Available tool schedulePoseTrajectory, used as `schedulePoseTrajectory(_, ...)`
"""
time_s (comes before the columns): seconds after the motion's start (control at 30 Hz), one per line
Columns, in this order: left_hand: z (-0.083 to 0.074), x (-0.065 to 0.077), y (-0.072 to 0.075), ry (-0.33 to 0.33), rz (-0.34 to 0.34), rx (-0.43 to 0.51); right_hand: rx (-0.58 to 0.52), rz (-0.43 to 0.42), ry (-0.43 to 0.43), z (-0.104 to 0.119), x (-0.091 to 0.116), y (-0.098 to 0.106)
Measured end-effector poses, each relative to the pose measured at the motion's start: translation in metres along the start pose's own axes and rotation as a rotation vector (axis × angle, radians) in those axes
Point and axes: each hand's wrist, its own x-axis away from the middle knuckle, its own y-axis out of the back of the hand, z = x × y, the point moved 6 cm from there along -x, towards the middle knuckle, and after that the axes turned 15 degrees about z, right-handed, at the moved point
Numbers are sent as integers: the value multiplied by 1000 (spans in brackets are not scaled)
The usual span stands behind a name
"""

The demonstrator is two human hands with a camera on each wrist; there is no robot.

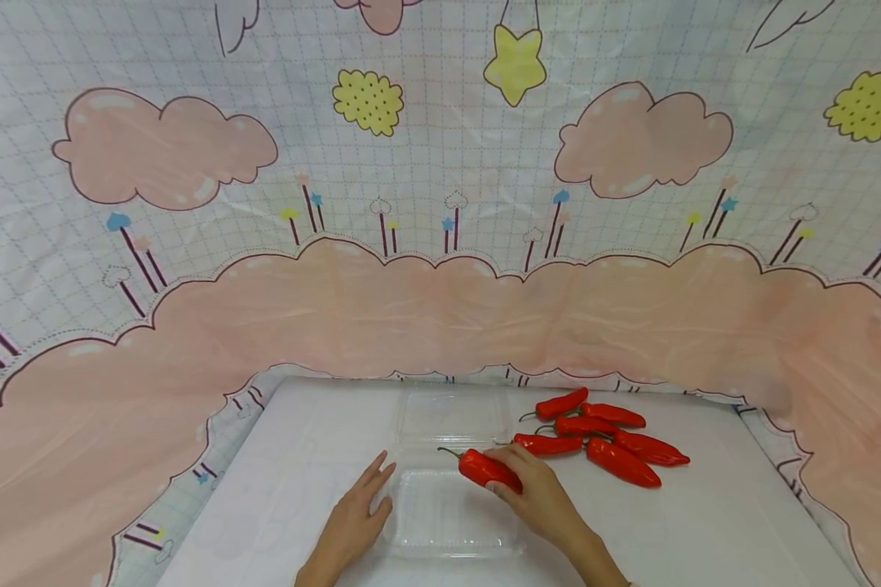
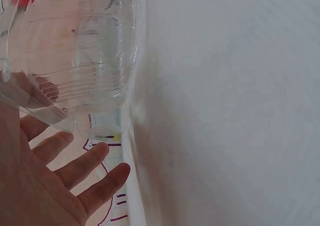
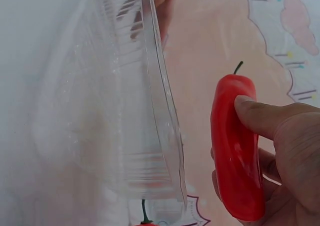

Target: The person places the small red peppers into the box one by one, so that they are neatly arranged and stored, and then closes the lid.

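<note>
My right hand (image 1: 532, 489) holds a red pepper (image 3: 235, 146) with a green stem, thumb on one side and fingers round the other. In the head view this pepper overlaps the near half of a clear plastic clamshell box (image 1: 440, 545), whose lid (image 1: 451, 414) is folded back away from me. My left hand (image 1: 352, 518) is at the box's left side, fingers spread and relaxed, holding nothing. The left wrist view shows those fingers (image 2: 82, 168) close by the clear wall of the box (image 2: 100, 61).
Several more red peppers (image 1: 622, 463) lie in a loose group on the white table (image 1: 264, 489), right of the box. A patterned cloth (image 1: 484, 318) with pink clouds hangs behind the table and along both its sides.
</note>
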Motion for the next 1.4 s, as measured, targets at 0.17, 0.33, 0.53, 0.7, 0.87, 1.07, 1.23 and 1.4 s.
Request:
schedulePoseTrajectory(0.17,0,0,0,5,-7,-5,0,2,38,4,-1,-5)
schedulePoseTrajectory(0.33,-1,0,0,-4,-10,1,-9,7,58,6,-2,-9)
schedulePoseTrajectory(0.53,-1,1,1,-5,-10,5,-40,53,45,8,-6,-17)
schedulePoseTrajectory(0.7,-1,1,1,-6,-12,-2,-55,90,49,11,-8,-22)
schedulePoseTrajectory(0.87,-1,1,1,-10,-20,-1,-71,109,48,12,-9,-25)
schedulePoseTrajectory(1.07,-2,1,1,-7,-29,-20,-105,155,32,13,-12,-30)
schedulePoseTrajectory(1.23,-1,0,1,-2,-32,-31,-119,197,26,13,-14,-35)
schedulePoseTrajectory(1.4,-2,1,2,-8,-39,-25,-102,228,29,14,-16,-42)
